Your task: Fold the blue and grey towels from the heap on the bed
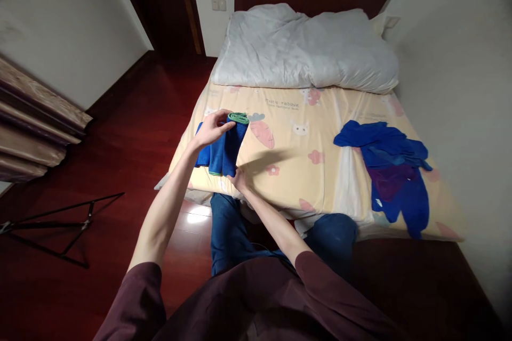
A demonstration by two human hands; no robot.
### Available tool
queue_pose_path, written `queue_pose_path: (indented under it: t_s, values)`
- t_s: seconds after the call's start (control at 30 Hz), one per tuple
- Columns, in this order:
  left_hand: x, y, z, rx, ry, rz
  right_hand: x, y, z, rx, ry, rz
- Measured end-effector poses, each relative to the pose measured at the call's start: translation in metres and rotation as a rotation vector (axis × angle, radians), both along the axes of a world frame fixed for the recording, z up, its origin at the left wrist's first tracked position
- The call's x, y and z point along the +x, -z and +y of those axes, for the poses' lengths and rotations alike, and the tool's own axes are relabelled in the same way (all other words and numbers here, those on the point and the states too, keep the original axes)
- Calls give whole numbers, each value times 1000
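A blue towel (pixel 235 145) with green edging is rolled up, its spiral end facing up and away from me. My left hand (pixel 215 128) curves over its far end from the left, thumb and fingertips on the roll. At the near end, the fingers of my right hand (pixel 239 179) close on the same roll, partly hidden by it. Directly left of this roll, more blue cloth (pixel 202 155), rolled or folded, rests on the bed, partly covered by my left hand and wrist.
The bed (pixel 288 170) has a yellow patterned sheet. A loose pile of blue cloths (pixel 384 144) with a purple cloth (pixel 392 180) lies at the right. A white quilt (pixel 308 48) is bunched at the head. A black tripod (pixel 60 224) stands on the floor, left.
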State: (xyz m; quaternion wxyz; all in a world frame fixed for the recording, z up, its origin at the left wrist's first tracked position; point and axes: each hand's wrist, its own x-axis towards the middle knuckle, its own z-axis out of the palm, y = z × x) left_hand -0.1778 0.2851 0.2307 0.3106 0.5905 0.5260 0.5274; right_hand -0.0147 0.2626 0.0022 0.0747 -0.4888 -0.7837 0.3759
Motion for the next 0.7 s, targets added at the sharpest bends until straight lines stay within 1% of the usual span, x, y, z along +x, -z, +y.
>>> queue_pose_path:
  t_s: [0.17, 0.37, 0.53, 0.7]
  values:
    - [-2, 7, 4, -28, 27, -38, -5, 5, 3, -33, -23, -20]
    - [-5, 11, 8, -17, 23, -68, -6, 1, 5, -38, -41, -21]
    - [-1, 11, 11, -16, 23, -89, -2, 3, 2, -36, -17, -30]
    - [1, 16, 16, -25, 27, -108, 1, 6, 3, -64, 3, -2]
